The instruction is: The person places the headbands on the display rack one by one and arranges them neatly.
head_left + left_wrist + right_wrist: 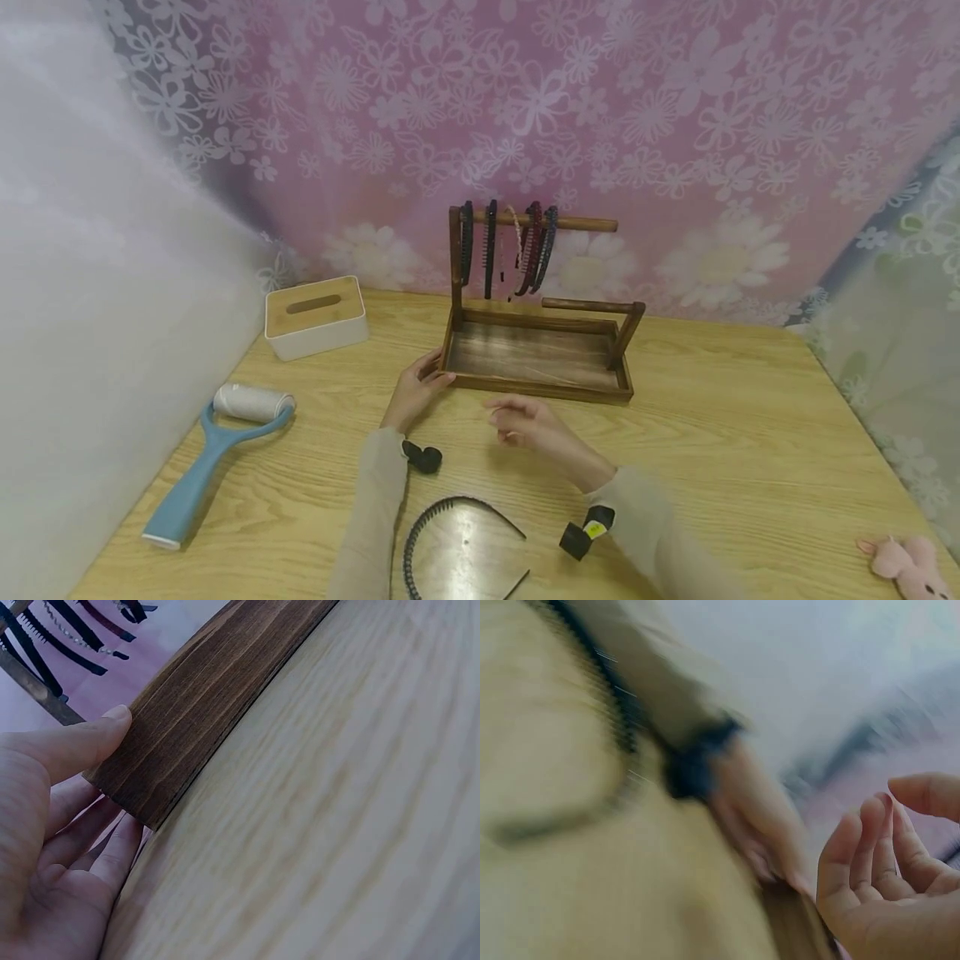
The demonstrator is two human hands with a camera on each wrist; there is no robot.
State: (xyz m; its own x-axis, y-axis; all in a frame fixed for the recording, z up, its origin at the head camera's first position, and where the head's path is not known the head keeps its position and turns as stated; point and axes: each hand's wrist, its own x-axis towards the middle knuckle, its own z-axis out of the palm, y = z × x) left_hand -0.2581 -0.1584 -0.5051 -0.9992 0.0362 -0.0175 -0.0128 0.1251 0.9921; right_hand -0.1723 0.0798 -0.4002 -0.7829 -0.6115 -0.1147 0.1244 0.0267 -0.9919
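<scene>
In the head view a dark wooden headband stand [536,385] has a shallow tray and two posts with bars. Several headbands [534,248] hang on its taller bar. My left hand [417,390] grips the tray's front left corner. In the left wrist view its thumb lies on the tray's dark wooden side [199,705], the fingers round the end. My right hand [536,433] is in front of the tray, fingers loosely bent and holding nothing. In the right wrist view its fingertips [844,832] have nothing between them. A black toothed headband [411,542] lies between my forearms, partly out of frame.
A white tissue box [322,337] with a wooden lid stands at the back left. Nearer, a blue-handled lint roller [198,475] lies on the wooden table [750,467]. A pink plush toy [903,567] is at the right front. Floral curtains [525,100] hang behind.
</scene>
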